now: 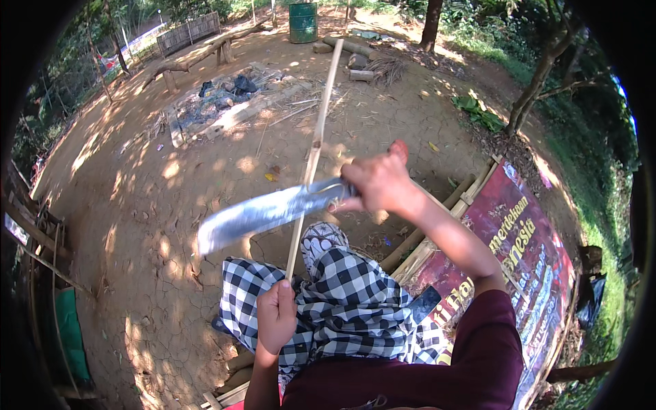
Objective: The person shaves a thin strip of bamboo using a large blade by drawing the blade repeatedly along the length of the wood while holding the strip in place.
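Maroon shirt [403,387] lies nearest. Our left hand [277,316] clenches the near end of the stick [318,130], presumably to steady it; the rest extends forward, beyond the fingers [284,295]. Our right hand [383,183] grasps the knife [273,208] behind its blade [239,223], apparently for control; blade crosses the stick, contact unclear.

Large yellow lettering [517,244], smaller pale lettering [536,301], on maroon banner [480,212]
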